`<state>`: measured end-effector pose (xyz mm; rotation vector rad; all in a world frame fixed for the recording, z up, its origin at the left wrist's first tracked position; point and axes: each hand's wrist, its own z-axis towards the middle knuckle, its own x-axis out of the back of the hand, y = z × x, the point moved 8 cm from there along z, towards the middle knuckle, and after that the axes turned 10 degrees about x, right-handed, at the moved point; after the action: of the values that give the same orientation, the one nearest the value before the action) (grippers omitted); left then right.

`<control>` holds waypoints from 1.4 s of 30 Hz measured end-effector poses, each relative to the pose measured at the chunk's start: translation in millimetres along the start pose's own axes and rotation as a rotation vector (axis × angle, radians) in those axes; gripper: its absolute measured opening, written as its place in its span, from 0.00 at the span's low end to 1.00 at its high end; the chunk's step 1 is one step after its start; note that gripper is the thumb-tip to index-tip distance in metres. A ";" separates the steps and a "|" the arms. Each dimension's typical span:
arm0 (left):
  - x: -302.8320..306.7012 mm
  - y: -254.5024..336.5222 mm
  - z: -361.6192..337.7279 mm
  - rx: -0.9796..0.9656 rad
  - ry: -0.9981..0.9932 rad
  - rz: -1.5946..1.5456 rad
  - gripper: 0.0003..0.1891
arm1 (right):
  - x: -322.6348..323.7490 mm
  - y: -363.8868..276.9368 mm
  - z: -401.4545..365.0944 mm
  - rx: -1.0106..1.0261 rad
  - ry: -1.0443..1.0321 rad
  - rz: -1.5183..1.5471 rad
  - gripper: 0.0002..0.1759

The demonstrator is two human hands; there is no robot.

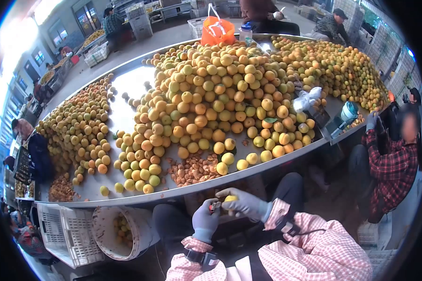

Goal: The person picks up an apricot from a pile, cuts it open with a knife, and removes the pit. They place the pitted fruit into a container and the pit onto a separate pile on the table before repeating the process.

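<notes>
Near the table (91, 189), the left hand (205, 221) pinched a little red thing (214, 206); the right hand (248, 204) pinched a yellow fruit (230, 199).

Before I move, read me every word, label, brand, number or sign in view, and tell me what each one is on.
No readable text anywhere in this view.
Clear bottle with the blue cap: any print is too small to read.
Orange bag: no legible lettering.
Black wristbands: too small to read.
Small red item in the left hand: too small to read.
</notes>
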<state>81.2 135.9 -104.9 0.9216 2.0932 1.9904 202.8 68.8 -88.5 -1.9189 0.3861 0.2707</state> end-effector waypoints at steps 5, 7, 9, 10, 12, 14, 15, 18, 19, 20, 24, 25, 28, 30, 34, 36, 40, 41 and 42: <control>-10.4 39.1 -27.7 -0.125 -0.092 0.601 0.24 | -6.7 18.6 -10.3 0.342 0.220 0.109 0.13; -11.8 43.3 -38.5 -0.162 -0.177 0.518 0.24 | -2.2 13.4 -17.1 0.346 0.151 -0.019 0.11; -26.4 14.5 -54.8 0.405 -0.565 -0.183 0.20 | -1.8 8.8 -21.9 0.324 0.022 -0.070 0.12; -37.0 8.7 -70.9 0.680 -0.734 -0.552 0.18 | 1.3 2.2 -28.7 0.331 0.051 -0.126 0.16; -24.2 16.7 -71.2 0.684 -0.653 -0.610 0.15 | 13.2 -8.8 -43.7 0.267 0.171 -0.272 0.21; -14.6 42.5 -66.9 0.538 -0.638 -0.514 0.14 | 23.0 -10.4 -56.4 0.305 0.151 -0.107 0.25; -12.7 43.5 -63.3 0.491 -0.539 -0.502 0.15 | 20.1 -20.4 -67.1 0.346 0.138 -0.210 0.24; -2.8 81.1 -58.4 -0.206 -0.256 0.026 0.16 | 2.2 -25.9 -81.1 0.515 0.052 -0.217 0.24; -1.4 92.1 -63.6 -0.276 -0.196 0.212 0.19 | -7.0 -29.8 -85.3 0.642 -0.014 -0.115 0.25; -2.6 94.8 -66.3 -0.268 -0.195 0.215 0.19 | -10.1 -27.1 -88.2 0.637 -0.016 -0.109 0.25; -8.0 97.6 -75.9 -0.386 -0.112 0.575 0.24 | -23.3 -31.0 -102.5 0.668 0.035 -0.231 0.21; -7.8 97.8 -76.6 -0.419 -0.073 0.643 0.23 | -21.8 -27.4 -101.6 0.636 0.065 -0.322 0.19; -8.5 94.5 -78.4 -0.456 -0.015 0.763 0.22 | -19.6 -22.3 -96.5 0.487 0.090 -0.382 0.18; -9.4 91.7 -81.3 -0.455 -0.006 0.815 0.21 | -20.6 -13.0 -93.9 0.362 0.091 -0.346 0.19; -5.2 95.0 -84.9 -0.451 0.043 0.765 0.23 | -33.1 -6.9 -96.4 0.463 0.128 -0.124 0.14; -7.1 94.4 -87.8 -0.457 0.028 0.771 0.25 | -34.4 6.1 -95.1 0.374 0.138 0.159 0.13; -14.5 95.8 -88.1 -0.427 -0.129 0.702 0.36 | -27.4 11.2 -95.8 0.506 0.150 -0.007 0.12; -16.4 97.6 -88.7 -0.422 -0.196 0.639 0.41 | -26.0 9.4 -98.6 0.578 0.143 -0.016 0.12; -15.0 96.3 -88.3 -0.418 -0.197 0.639 0.41 | -23.5 9.5 -100.0 0.575 0.142 -0.015 0.12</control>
<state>84.9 47.5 -7.6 1.7456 1.2871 2.3430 178.0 -24.1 -51.2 -1.3763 0.4842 0.0051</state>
